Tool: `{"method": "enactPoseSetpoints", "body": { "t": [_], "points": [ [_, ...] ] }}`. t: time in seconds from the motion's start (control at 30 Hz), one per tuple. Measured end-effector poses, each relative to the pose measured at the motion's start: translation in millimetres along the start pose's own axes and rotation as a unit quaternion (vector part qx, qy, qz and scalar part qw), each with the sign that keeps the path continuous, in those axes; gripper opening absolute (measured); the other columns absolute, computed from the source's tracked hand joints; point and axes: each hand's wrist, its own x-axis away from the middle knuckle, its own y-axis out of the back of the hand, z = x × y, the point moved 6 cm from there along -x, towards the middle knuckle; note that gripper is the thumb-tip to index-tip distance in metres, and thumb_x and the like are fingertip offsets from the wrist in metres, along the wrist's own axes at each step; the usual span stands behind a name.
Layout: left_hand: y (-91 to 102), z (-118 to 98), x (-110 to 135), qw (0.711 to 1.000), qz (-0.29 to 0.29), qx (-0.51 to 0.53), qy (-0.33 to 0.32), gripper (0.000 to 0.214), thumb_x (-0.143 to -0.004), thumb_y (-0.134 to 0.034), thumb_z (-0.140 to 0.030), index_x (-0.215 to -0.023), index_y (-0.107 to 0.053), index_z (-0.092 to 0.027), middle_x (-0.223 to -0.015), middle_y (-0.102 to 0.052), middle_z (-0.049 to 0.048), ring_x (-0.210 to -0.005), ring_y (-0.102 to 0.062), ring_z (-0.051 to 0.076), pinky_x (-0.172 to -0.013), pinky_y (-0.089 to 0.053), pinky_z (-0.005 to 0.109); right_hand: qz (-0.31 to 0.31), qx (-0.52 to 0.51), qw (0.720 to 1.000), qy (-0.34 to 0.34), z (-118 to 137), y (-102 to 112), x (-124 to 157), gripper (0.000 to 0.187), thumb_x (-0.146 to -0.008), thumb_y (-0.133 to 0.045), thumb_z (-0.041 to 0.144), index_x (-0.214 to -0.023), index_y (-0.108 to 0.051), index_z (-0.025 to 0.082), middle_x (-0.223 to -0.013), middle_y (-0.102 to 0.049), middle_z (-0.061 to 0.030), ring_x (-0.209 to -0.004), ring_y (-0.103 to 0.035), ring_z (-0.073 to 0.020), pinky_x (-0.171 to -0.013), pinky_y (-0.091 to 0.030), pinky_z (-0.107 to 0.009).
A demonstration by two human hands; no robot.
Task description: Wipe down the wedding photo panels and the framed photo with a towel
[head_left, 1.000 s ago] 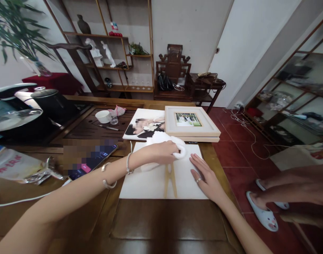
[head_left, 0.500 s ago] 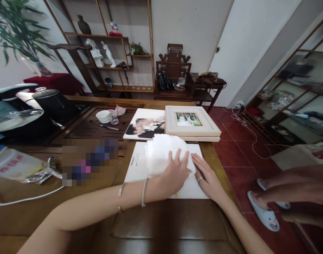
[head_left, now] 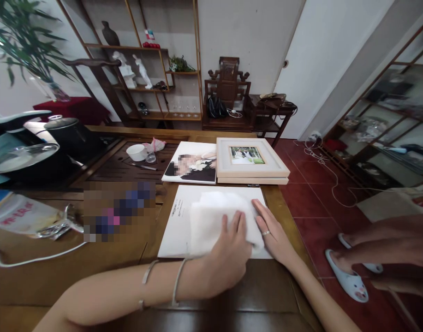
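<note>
A folded white cloth (head_left: 214, 219) lies on a white album or board (head_left: 175, 230) with small printed text along its left side. My left hand (head_left: 234, 253), with two bangles on its wrist, presses on the cloth, and its visible fingers rest over the fabric. The thumb is hidden. My right hand (head_left: 271, 228), wearing a ring, lies with stretched fingers along the right edge of the album, beside the cloth. Just behind, a photo book (head_left: 192, 161) with a portrait cover sits against a stack of light wooden picture frames (head_left: 282, 173).
On the left stand a tea tray (head_left: 110, 170), a white cup (head_left: 136, 152), a black kettle (head_left: 68, 133), a lidded pot (head_left: 27, 159) and a printed bag (head_left: 24, 216). A white cable (head_left: 41, 263) crosses the table. Another person's legs (head_left: 387, 244) are at the right.
My left hand and the cloth have slid toward me over the album, uncovering its far part. My right hand stays at the right edge with nearly the same pose.
</note>
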Motion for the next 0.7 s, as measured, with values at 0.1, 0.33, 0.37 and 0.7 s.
{"method": "enactPoseSetpoints", "body": {
  "t": [0.1, 0.33, 0.37, 0.7],
  "points": [
    [-10.0, 2, -24, 0.999, 0.022, 0.007, 0.026, 0.033, -0.077, -0.059, -0.026, -0.105, -0.068, -0.011, -0.137, -0.04, 0.027, -0.129, -0.032, 0.044, -0.095, -0.033, 0.063, 0.008, -0.065, 0.997, -0.034, -4, 0, 3, 0.053, -0.094, -0.024, 0.048, -0.145, -0.018, 0.032, -0.152, -0.021, 0.0025, -0.14, -0.016, -0.0208, -0.115, -0.013, -0.049],
    [-7.1, -45, -11, 0.999, -0.038, -0.025, -0.018, 0.036, -0.089, -0.045, -0.03, -0.112, -0.065, -0.013, -0.133, -0.047, 0.0225, -0.126, -0.038, 0.043, -0.093, -0.033, 0.065, 0.009, -0.064, 0.997, 0.035, 5, 5, 3, 0.053, -0.094, -0.018, 0.049, -0.145, -0.019, 0.031, -0.153, -0.015, 0.0033, -0.14, -0.014, -0.0199, -0.115, -0.009, -0.046],
    [-5.8, -51, -3, 0.998, -0.05, -0.02, -0.034, 0.035, -0.09, -0.043, -0.03, -0.109, -0.067, -0.013, -0.131, -0.05, 0.0218, -0.124, -0.042, 0.042, -0.091, -0.036, 0.063, 0.019, -0.048, 0.998, 0.043, 8, 5, 4, 0.052, -0.095, -0.018, 0.048, -0.144, -0.02, 0.031, -0.152, -0.02, 0.0024, -0.14, -0.016, -0.02, -0.115, -0.009, -0.047],
    [21.4, 22, 18, 0.991, 0.056, 0.11, -0.041, 0.021, -0.072, -0.05, -0.001, -0.081, -0.062, -0.015, -0.095, -0.065, 0.0087, -0.084, -0.059, 0.019, -0.071, -0.046, 0.03, 0.037, 0.091, 0.991, 0.095, 16, -3, 0, 0.043, -0.094, -0.035, 0.031, -0.137, -0.04, 0.028, -0.143, -0.04, -0.0049, -0.135, -0.03, -0.0221, -0.111, -0.02, -0.053]
  ]
}}
